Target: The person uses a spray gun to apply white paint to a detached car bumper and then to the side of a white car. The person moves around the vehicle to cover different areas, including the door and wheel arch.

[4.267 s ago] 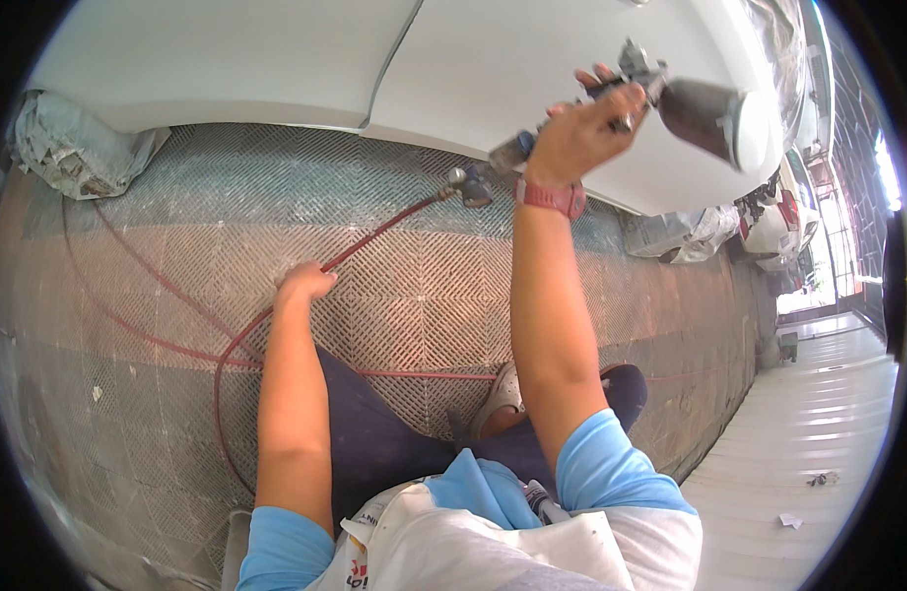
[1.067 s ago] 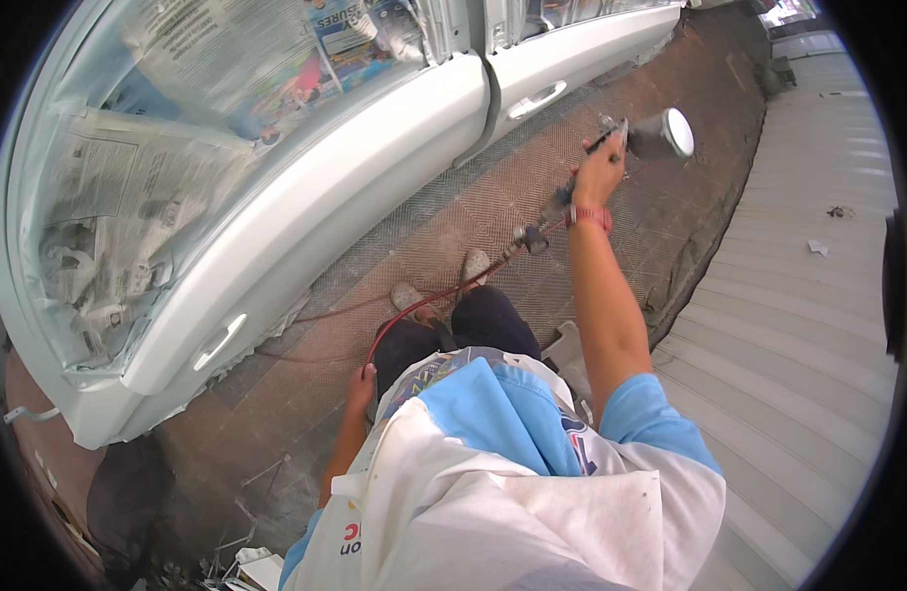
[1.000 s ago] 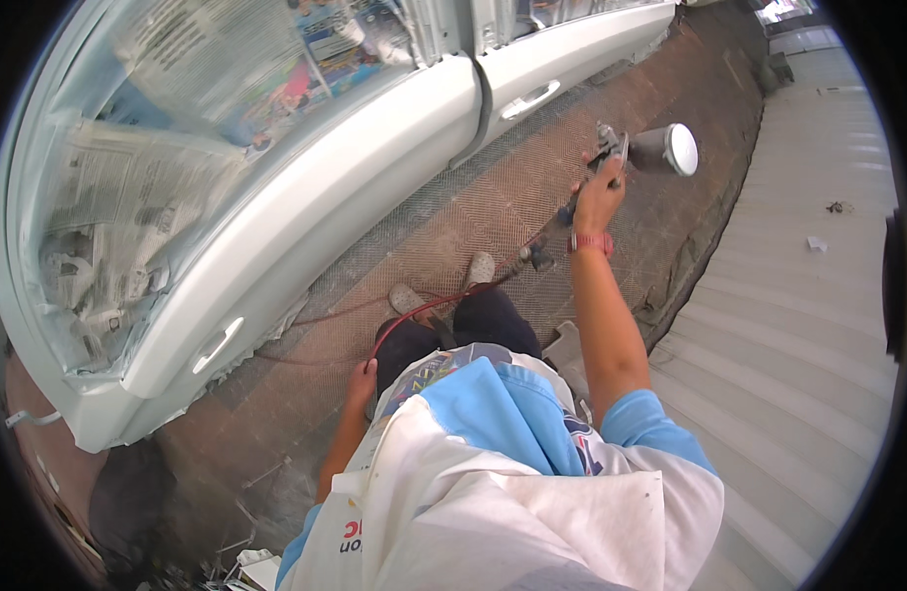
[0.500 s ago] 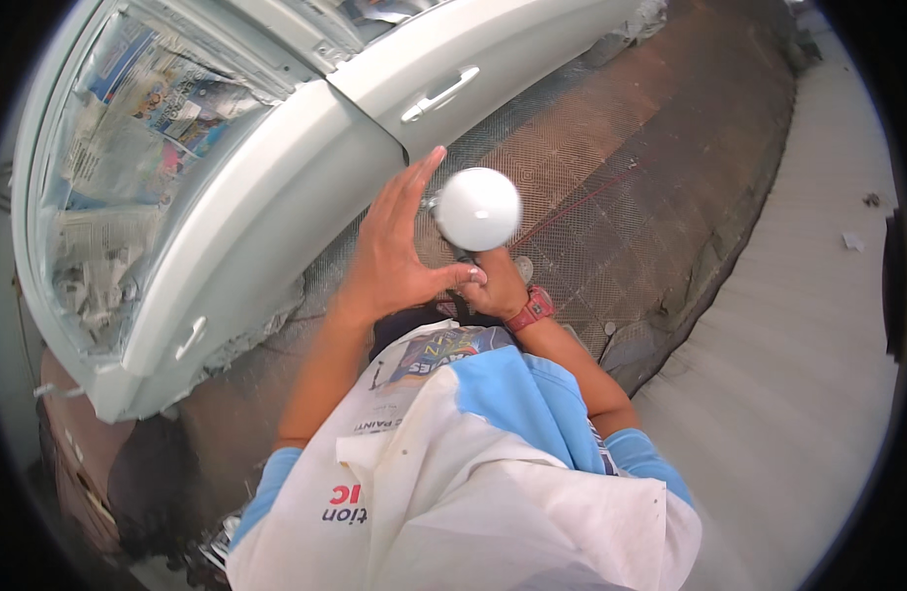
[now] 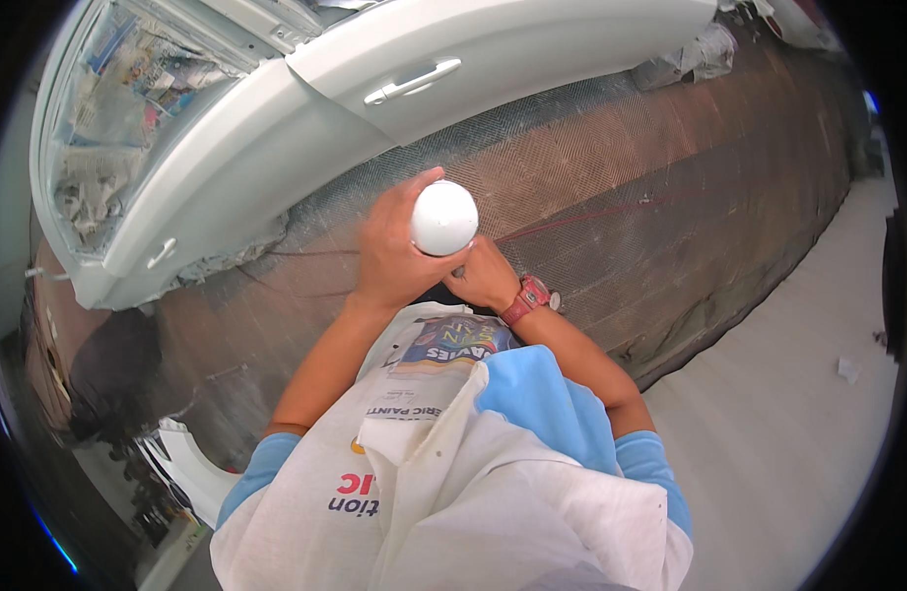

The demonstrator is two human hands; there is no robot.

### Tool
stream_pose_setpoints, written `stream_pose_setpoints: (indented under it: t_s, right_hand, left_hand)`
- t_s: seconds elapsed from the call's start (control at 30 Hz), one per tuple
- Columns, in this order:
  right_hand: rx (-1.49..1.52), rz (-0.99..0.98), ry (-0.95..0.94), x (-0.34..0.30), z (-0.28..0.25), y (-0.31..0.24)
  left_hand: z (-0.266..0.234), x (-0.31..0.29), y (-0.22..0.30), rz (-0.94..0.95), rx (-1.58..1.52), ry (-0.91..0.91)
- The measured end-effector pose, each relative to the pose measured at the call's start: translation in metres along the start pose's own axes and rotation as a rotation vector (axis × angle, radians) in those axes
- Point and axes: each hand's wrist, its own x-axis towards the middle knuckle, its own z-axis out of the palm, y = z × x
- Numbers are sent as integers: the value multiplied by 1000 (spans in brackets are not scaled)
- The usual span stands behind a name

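In front of my chest is a spray gun with a smooth white rounded cup (image 5: 444,217) on top. My left hand (image 5: 392,248) is closed round the cup's left side, its fingers at the far side and its thumb across the near side. Below and to the right of the cup, my right hand (image 5: 486,276) is closed on the gun's handle, which is mostly hidden beneath the hands and cup. A red wristwatch (image 5: 528,299) is on my right wrist.
A whitish car body (image 5: 325,108) curves along the far left, with door handles (image 5: 412,81) sticking out and newspaper (image 5: 103,163) masking its windows. A red hose (image 5: 591,209) crosses the dark patterned floor covering (image 5: 650,256). A loose white panel (image 5: 192,463) stands at lower left.
My left hand has come from spread beside the cup to closed round it. The cup and both hands sit slightly farther left, and the view has shifted along the car.
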Motion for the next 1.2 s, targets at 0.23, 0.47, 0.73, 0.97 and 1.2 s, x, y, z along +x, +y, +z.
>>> stream_pose_setpoints:
  t_s: [0.23,0.47,0.73,0.97,1.2]
  right_hand:
    - [43,-35,-76,44,-83,14]
    - [-35,246,-55,105,-201,5]
    - [-43,175,-174,207,-266,5]
    - [-57,95,-388,273,-301,11]
    - [-139,-29,-541,305,-319,14]
  left_hand:
    - [57,31,-8,-128,-215,220]
    - [143,55,-43,-706,-725,-52]
    - [217,152,-21,-620,-1417,-224]
    - [271,206,-14,-673,-1334,188]
    - [308,247,10,-683,-1314,577]
